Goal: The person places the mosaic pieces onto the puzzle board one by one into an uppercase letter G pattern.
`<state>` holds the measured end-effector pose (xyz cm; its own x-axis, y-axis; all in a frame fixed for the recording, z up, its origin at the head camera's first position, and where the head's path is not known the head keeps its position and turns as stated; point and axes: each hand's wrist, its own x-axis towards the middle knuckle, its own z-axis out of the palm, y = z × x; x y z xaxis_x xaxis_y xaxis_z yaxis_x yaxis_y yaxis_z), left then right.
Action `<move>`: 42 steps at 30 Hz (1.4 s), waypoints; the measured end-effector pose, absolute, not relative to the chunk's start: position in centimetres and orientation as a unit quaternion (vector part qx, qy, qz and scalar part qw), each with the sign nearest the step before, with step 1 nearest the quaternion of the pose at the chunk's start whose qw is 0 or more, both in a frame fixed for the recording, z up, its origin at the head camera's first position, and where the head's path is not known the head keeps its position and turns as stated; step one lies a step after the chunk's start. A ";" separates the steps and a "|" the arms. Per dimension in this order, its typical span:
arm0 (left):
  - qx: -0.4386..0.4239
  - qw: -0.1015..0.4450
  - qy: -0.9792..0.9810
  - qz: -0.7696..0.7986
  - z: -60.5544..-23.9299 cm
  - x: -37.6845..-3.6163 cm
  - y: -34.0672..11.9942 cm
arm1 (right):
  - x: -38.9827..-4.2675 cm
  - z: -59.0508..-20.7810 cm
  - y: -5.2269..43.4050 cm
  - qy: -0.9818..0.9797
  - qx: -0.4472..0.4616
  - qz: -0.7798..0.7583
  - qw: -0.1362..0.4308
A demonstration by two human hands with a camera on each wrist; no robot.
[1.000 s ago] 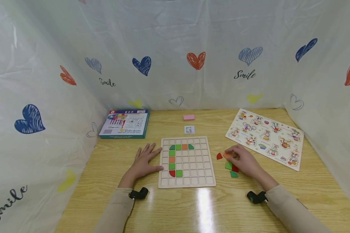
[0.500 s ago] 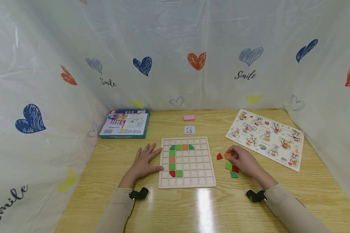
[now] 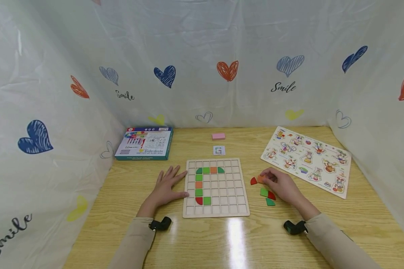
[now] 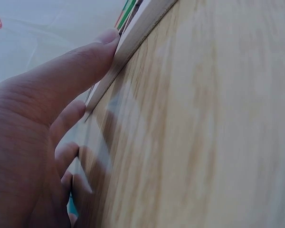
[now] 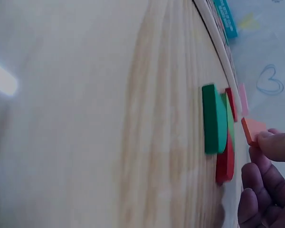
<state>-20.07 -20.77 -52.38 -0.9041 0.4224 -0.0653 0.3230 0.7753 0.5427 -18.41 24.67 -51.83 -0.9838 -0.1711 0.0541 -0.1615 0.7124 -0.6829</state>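
Since the earlier frames we see almost no movement: our right hand has drawn the orange tile a touch toward the red quarter piece, and our left hand has stayed put.

Our right hand pinches the orange tile between curled fingertips, just right of the grid board; the right wrist view shows the tile at the fingertip, but we cannot tell whether it is off the counter. Beside the hand lie a green tile, a red piece touching it, and another green piece nearer the front edge.

Our left hand lies flat on the counter, fingers spread and straight, holding nothing, thumb against the board's left edge.

On the board, green, orange and red tiles fill part of the left columns.

Toward the back edge lie a small card and a pink block. A box sits at the back left corner, a picture puzzle at the right.
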 end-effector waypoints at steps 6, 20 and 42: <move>0.198 0.094 0.938 0.269 -52.3 -20.1 -20.7 | -18.1 -51.5 22.7 0.908 -0.109 -0.404 0.008; 0.197 0.095 0.938 0.268 -52.4 -20.1 -20.7 | -17.0 -51.4 15.6 0.876 -0.183 -0.442 0.068; 0.193 0.097 0.940 0.266 -52.3 -20.2 -20.7 | -16.2 -52.1 10.7 0.894 -0.275 -0.349 0.058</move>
<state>-20.17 -20.68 -52.35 -0.9070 0.4136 -0.0790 0.3109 0.7844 0.5368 -16.18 10.66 -52.10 -0.8416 -0.5331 0.0874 -0.4516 0.6055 -0.6554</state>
